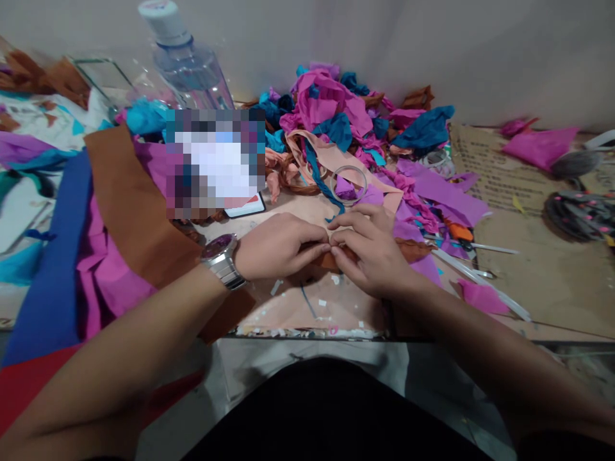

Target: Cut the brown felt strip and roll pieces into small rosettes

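Note:
My left hand (283,246), with a metal watch (223,259) on its wrist, and my right hand (368,250) meet over the middle of the table. Thumbs and fingertips of both are pinched together on a brown crepe paper strip (327,261). Most of the strip is hidden under the hands; a ruffled brown end (413,250) shows right of my right hand. Another flat brown piece (228,317) lies beneath my left wrist. Just beyond the fingers are a twisted blue paper cord (314,168) and a clear ring (349,184), perhaps a tape roll.
Crumpled pink, blue and purple paper (331,102) is heaped along the wall. A water bottle (189,67) stands behind a blurred-out phone (246,206). Long brown (127,198) and blue (52,256) sheets drape at left. Cardboard (538,275) and a white stick (480,285) lie at right.

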### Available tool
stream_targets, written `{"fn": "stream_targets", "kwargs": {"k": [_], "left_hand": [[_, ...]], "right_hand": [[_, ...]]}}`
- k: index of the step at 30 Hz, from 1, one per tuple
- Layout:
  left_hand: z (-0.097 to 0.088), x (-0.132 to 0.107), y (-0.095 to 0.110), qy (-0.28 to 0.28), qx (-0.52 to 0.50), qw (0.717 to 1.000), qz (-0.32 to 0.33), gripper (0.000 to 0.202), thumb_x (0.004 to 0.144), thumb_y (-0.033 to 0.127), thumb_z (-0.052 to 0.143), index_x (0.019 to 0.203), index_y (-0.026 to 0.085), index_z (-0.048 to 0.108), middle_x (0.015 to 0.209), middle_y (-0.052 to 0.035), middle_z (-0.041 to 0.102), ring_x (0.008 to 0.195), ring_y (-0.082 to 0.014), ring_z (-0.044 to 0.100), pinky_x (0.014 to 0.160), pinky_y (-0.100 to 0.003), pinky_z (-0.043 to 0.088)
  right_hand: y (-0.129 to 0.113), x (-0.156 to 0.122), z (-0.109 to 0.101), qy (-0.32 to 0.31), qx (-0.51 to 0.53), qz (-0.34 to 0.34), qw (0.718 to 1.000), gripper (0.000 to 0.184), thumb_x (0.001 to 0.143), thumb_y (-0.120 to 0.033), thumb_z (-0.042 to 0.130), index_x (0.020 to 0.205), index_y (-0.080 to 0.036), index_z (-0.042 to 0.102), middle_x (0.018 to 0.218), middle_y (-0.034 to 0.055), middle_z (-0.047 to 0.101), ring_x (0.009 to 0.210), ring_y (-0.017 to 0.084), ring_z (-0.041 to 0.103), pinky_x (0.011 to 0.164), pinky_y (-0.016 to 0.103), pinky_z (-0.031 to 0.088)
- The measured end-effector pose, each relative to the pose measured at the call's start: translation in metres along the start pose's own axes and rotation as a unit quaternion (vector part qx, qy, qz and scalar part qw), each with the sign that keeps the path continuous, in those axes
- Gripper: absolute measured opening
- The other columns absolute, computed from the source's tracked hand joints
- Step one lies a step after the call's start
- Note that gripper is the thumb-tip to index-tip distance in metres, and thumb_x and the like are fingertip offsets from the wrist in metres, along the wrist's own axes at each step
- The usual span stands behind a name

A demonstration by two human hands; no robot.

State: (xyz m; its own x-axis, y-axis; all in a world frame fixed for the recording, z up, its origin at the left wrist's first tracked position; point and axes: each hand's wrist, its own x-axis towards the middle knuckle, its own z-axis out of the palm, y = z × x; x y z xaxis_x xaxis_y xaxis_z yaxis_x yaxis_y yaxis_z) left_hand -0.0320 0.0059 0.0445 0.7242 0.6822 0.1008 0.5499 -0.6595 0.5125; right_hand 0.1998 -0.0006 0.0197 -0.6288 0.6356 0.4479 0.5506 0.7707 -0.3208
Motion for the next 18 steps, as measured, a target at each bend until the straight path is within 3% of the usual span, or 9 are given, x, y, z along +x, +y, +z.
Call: {"fn": "stream_targets", "kwargs": {"k": [9,13,18], "left_hand": [[0.009,0.0,-0.001,0.061,0.057,0.995,0.055,0.03,0.106,0.034,0.046,0.095,0.018,0.069,0.082,-0.004,0.073,0.069,-0.0139,0.062,0.066,-0.026,0.038],[0.011,0.0,-0.002,0.075,0.076,0.993,0.049,0.03,0.105,0.035,0.047,0.098,0.019,0.071,0.084,-0.0043,0.075,0.071,-0.0146,0.065,0.066,-0.027,0.039],[0.008,-0.001,0.0,0.072,0.02,0.997,0.028,0.025,0.102,0.03,0.051,0.105,0.018,0.072,0.092,-0.0044,0.077,0.077,-0.0144,0.067,0.071,-0.025,0.044]], "right_hand": [[-0.004,0.001,-0.005,-0.004,0.013,0.023,1.0,0.006,0.095,-0.019,0.056,0.094,-0.022,0.061,0.124,0.0066,0.07,0.125,0.031,0.05,0.1,0.053,0.033],[-0.003,0.001,-0.004,-0.007,0.015,0.031,0.999,0.004,0.095,-0.019,0.056,0.094,-0.022,0.059,0.125,0.0067,0.069,0.126,0.031,0.049,0.101,0.053,0.033],[-0.001,0.0,-0.003,0.012,0.014,0.031,0.999,0.003,0.093,-0.02,0.06,0.093,-0.022,0.059,0.122,0.0071,0.07,0.124,0.031,0.05,0.099,0.052,0.034]]}}
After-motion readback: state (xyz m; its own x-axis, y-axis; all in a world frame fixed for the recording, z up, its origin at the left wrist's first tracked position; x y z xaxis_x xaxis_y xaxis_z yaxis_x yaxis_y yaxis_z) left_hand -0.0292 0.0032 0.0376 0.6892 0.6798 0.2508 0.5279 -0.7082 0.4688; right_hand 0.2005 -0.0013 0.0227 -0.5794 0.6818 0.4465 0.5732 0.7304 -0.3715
